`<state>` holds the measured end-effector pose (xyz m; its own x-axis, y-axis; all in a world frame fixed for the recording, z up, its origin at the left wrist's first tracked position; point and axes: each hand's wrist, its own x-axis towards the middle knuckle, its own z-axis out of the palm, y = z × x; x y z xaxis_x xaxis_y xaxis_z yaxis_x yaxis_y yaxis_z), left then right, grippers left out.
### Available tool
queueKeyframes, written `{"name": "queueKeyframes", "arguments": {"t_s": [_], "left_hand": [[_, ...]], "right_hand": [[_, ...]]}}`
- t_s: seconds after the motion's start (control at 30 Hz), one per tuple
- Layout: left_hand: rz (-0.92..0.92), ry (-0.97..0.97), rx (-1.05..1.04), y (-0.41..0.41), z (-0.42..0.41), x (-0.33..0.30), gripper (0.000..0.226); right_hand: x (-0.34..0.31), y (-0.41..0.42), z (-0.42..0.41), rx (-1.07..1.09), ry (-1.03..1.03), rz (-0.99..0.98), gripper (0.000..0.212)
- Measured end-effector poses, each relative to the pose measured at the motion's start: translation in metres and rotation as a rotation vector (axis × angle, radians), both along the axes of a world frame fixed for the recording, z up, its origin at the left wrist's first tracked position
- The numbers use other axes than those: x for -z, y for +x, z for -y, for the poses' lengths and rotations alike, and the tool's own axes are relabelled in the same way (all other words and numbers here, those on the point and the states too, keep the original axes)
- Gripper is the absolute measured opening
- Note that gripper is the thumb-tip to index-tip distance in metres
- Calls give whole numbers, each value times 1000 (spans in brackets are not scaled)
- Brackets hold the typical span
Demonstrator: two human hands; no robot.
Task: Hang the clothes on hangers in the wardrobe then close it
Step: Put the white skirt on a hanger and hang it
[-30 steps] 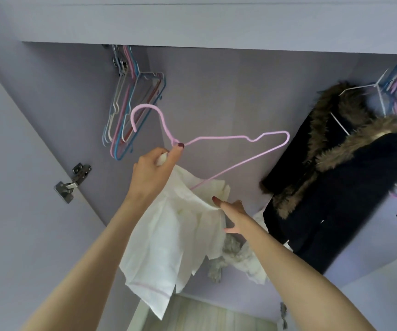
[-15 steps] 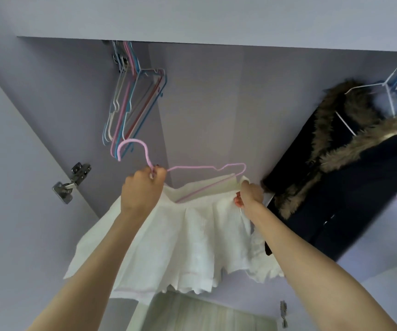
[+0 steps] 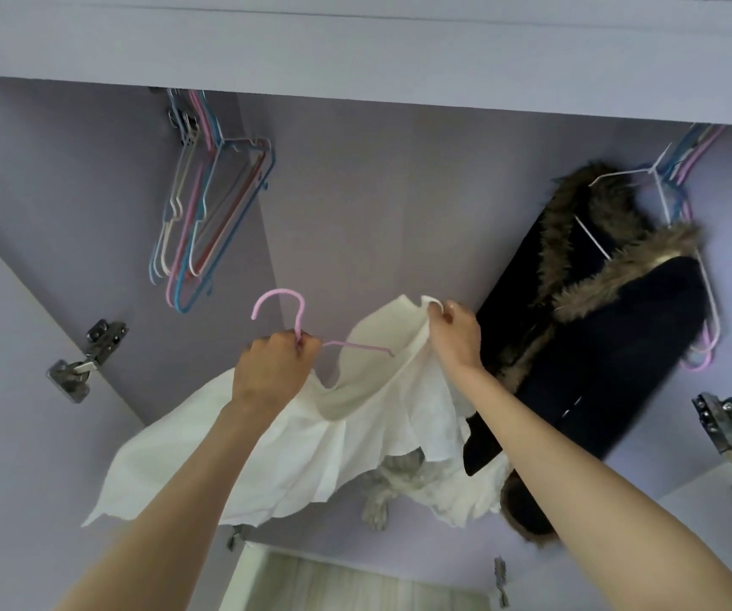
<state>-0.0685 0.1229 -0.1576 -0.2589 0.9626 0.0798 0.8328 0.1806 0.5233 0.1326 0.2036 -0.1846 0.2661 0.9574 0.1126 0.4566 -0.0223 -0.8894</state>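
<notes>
My left hand (image 3: pixel 272 368) grips a pink wire hanger (image 3: pixel 287 311) at the base of its hook, hook pointing up. A white pleated skirt (image 3: pixel 311 452) hangs from the hanger, spread wide below both hands. My right hand (image 3: pixel 454 335) pinches the skirt's waistband at its right end and holds it raised over the hanger's right arm, which is mostly hidden inside the fabric. Both hands are inside the open lilac wardrobe (image 3: pixel 377 191), below the level of the rail.
A bunch of bare coloured hangers (image 3: pixel 205 213) hangs at the upper left. A dark coat with fur trim (image 3: pixel 597 337) hangs at the right on a white hanger. More crumpled light clothes (image 3: pixel 399 482) lie behind the skirt. Door hinges (image 3: pixel 86 359) flank the opening.
The skirt has been spread over the hanger. My right hand has moved up and right, lifting the waistband. The hanger's right arm has gone inside the fabric.
</notes>
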Motion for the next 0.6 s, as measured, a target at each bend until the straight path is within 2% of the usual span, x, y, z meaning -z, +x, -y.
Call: {"name": "queueKeyframes", "arguments": {"t_s": [0.1, 0.13, 0.23, 0.37, 0.4, 0.47, 0.53, 0.6], "left_hand": [[36, 18, 1, 0, -6, 1, 31], [74, 33, -7, 0, -9, -1, 33], [151, 82, -40, -4, -16, -10, 39], [147, 143, -37, -7, -17, -22, 41], [151, 158, -43, -8, -17, -24, 42], [161, 186, -50, -9, -19, -30, 44], [168, 197, -44, -8, -20, -35, 45], [163, 216, -13, -8, -20, -37, 45]], "right_hand": [[-9, -11, 8, -212, 85, 68, 21], [-11, -13, 13, -316, 56, 97, 17], [-16, -13, 20, -562, -101, 141, 26], [-30, 0, 8, -552, -154, 36, 11], [-31, 4, 4, -591, -165, 115, 19], [-31, 6, 2, -707, -200, 449, 33], [-30, 3, 5, -715, -187, 712, 27], [-29, -1, 8, -618, -108, 716, 29]]}}
